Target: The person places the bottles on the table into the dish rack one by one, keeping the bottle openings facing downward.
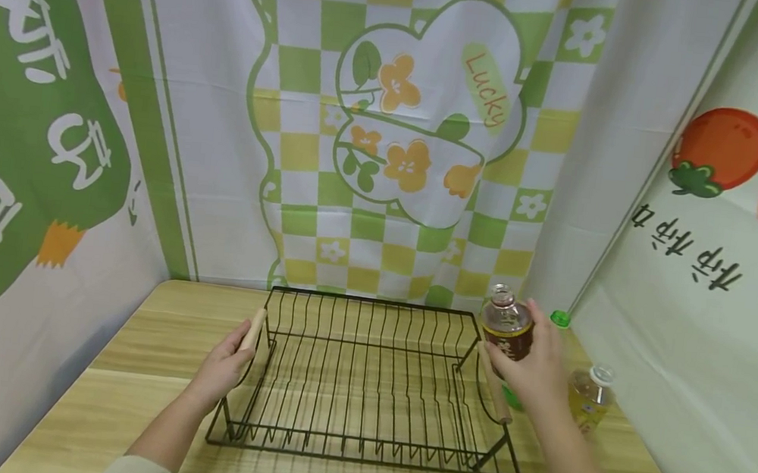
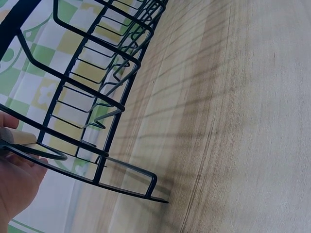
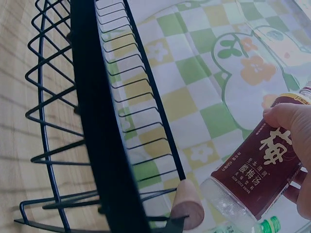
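A black wire dish rack (image 1: 368, 344) with wooden handles at its sides is in the middle of the table. My left hand (image 1: 224, 365) grips the left wooden handle (image 1: 253, 329); the left wrist view shows its fingers around that handle. In my right hand (image 1: 540, 366) is a plum juice bottle (image 3: 260, 170) with a dark red label, held above the table beside the rack's right end. Its clear bottom shows in the right wrist view. The right wooden handle (image 1: 495, 385) lies just left of that hand, with no fingers around it.
Right of the rack stand a bottle with a green cap (image 1: 559, 318), partly hidden by my right hand, and a white-capped bottle (image 1: 589, 398) near the table's right edge. Printed curtains (image 1: 404, 117) hang behind and at both sides of the wooden table (image 1: 127, 364).
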The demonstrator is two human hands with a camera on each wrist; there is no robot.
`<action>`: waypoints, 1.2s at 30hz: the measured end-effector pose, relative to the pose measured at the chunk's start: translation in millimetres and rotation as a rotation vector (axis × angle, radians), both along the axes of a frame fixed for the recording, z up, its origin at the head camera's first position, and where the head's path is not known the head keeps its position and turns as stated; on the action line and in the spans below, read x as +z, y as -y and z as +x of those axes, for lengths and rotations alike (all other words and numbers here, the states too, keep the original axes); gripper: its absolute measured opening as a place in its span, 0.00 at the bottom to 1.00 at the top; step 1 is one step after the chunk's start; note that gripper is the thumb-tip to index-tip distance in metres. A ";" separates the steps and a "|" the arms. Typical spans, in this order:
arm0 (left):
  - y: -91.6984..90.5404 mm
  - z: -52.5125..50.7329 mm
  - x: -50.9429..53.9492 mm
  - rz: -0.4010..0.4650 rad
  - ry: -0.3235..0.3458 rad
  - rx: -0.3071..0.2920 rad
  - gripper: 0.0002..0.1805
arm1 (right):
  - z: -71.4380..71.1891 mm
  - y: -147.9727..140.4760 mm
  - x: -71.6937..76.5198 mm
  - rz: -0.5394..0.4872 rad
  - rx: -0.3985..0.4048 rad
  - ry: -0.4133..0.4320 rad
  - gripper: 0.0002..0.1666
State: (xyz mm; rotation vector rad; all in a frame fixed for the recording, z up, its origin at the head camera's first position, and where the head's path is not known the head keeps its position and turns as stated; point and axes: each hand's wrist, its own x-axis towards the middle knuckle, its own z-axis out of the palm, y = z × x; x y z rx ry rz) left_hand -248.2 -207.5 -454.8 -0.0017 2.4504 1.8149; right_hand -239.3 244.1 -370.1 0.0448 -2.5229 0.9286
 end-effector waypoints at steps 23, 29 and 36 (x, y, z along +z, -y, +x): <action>-18.2 -4.8 41.0 -0.097 -0.166 -0.049 0.39 | -13.3 38.6 -11.0 0.089 0.157 -0.025 0.56; -43.3 -9.0 47.7 -0.059 -0.165 -0.108 0.40 | -13.3 51.8 -14.7 0.116 0.203 -0.026 0.56; -72.4 -12.5 52.7 -0.062 -0.173 -0.154 0.42 | -14.3 65.4 -15.4 0.184 0.240 -0.050 0.55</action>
